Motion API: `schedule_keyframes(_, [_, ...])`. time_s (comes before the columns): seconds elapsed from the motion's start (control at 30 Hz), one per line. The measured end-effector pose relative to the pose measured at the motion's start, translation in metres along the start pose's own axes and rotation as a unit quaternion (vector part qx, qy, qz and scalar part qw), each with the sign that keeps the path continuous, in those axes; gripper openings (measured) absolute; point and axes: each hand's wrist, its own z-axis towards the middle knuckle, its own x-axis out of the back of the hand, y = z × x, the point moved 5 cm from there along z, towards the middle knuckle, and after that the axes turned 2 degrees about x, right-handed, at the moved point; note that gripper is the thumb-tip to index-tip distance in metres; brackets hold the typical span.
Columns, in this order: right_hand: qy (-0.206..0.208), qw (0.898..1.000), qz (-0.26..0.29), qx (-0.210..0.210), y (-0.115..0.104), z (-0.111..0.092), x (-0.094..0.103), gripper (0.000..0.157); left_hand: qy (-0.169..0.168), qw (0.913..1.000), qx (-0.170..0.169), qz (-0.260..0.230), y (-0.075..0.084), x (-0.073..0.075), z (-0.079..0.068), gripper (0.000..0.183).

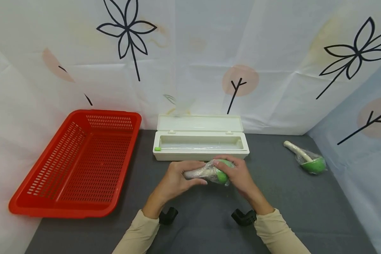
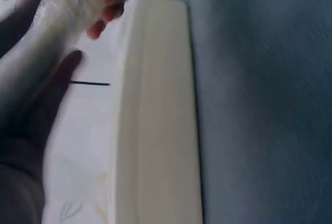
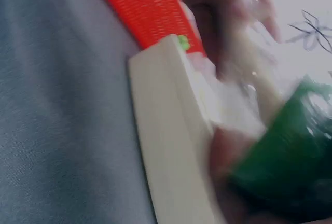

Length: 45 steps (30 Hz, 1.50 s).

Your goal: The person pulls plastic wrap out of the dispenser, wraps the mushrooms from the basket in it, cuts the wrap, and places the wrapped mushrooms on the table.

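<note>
Both hands hold a clear-film-wrapped thing with a white stem and a rounded green head [image 1: 222, 173], kind not certain, above the grey table in front of the white box. My left hand [image 1: 177, 176] grips the white stem [image 2: 31, 53] between thumb and fingers. On the other end, my right hand [image 1: 236, 173] holds the green head [image 3: 295, 156], its thumb across the top of the film. Just behind them stands a white cling film dispenser [image 1: 203, 156], lid raised, with clear film inside and a green slider [image 1: 157, 149] at its left end.
A red slotted basket [image 1: 114, 208] stands to the left. Far right on the grey table [image 1: 304, 208] lies a similar wrapped thing with a white stem and green head [image 1: 315, 165]. A white printed cloth [image 1: 193, 46] hangs behind and along the sides.
</note>
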Motion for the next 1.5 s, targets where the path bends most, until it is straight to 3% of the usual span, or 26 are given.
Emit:
schedule_keyframes(0.07, [-0.008, 0.999, 0.021, -0.028, 0.002, 0.000, 0.000, 0.036, 0.016, 0.9995, -0.020, 0.018, 0.000, -0.002, -0.001, 0.030])
schedule_keyframes(0.1, [-0.015, 0.999, 0.030, -0.027, 0.002, 0.000, 0.000, 0.037, 0.025, 0.9996, -0.009, 0.009, -0.001, -0.003, -0.001, 0.026])
schedule_keyframes(0.2, [-0.014, 0.999, 0.040, 0.003, -0.001, 0.001, 0.001, 0.038, 0.049, 0.9949, 0.065, -0.059, -0.008, -0.005, -0.002, 0.021])
schedule_keyframes(0.27, [0.011, 0.999, 0.044, 0.016, -0.003, 0.002, 0.003, 0.035, 0.060, 0.9884, 0.108, -0.088, -0.012, -0.006, -0.004, 0.026])
schedule_keyframes(0.33, [0.049, 0.998, 0.044, 0.005, -0.002, 0.002, 0.006, 0.029, 0.065, 0.9875, 0.119, -0.080, -0.012, -0.005, -0.005, 0.030])
schedule_keyframes(0.43, [0.076, 0.996, 0.043, -0.031, 0.002, 0.003, 0.008, 0.032, 0.064, 0.9924, 0.102, -0.024, -0.008, -0.001, -0.006, 0.030])
schedule_keyframes(0.5, [0.057, 0.996, 0.043, -0.044, 0.003, 0.002, 0.008, 0.035, 0.059, 0.9932, 0.098, -0.018, -0.007, 0.001, -0.005, 0.025])
schedule_keyframes(0.57, [0.009, 0.998, 0.045, -0.043, 0.003, 0.001, 0.007, 0.040, 0.049, 0.9906, 0.111, -0.063, -0.010, 0.005, -0.004, 0.021])
schedule_keyframes(0.73, [-0.090, 0.994, 0.059, -0.012, -0.003, -0.004, 0.007, 0.050, 0.008, 0.9739, 0.150, -0.170, -0.016, 0.016, -0.001, 0.015])
schedule_keyframes(0.87, [-0.120, 0.992, 0.040, 0.003, -0.005, -0.007, 0.008, 0.053, -0.024, 0.9783, 0.150, -0.141, -0.017, 0.020, 0.000, 0.016])
schedule_keyframes(1.07, [-0.127, 0.992, -0.010, 0.001, -0.004, -0.011, 0.011, 0.058, -0.029, 0.9852, 0.152, -0.075, -0.015, 0.025, -0.002, 0.025])
schedule_keyframes(1.17, [-0.103, 0.994, -0.018, 0.001, -0.003, -0.013, 0.013, 0.057, 0.000, 0.9855, 0.163, -0.046, -0.011, 0.032, -0.009, 0.043])
schedule_keyframes(1.27, [-0.078, 0.997, -0.012, 0.000, 0.000, -0.016, 0.019, 0.057, 0.088, 0.9842, 0.152, 0.019, -0.001, 0.053, -0.024, 0.055])
schedule_keyframes(1.33, [-0.057, 0.998, -0.015, -0.004, 0.002, -0.020, 0.024, 0.058, 0.175, 0.9714, 0.132, 0.091, 0.007, 0.073, -0.038, 0.056])
schedule_keyframes(1.37, [-0.045, 0.999, -0.018, -0.005, 0.003, -0.022, 0.028, 0.059, 0.220, 0.9578, 0.125, 0.136, 0.012, 0.084, -0.046, 0.055])
schedule_keyframes(1.43, [-0.021, 0.999, -0.028, -0.004, 0.005, -0.025, 0.035, 0.059, 0.296, 0.9190, 0.131, 0.226, 0.018, 0.104, -0.063, 0.052])
schedule_keyframes(1.5, [0.003, 0.999, -0.037, -0.001, 0.007, -0.030, 0.042, 0.059, 0.329, 0.8834, 0.166, 0.290, 0.018, 0.120, -0.078, 0.051])
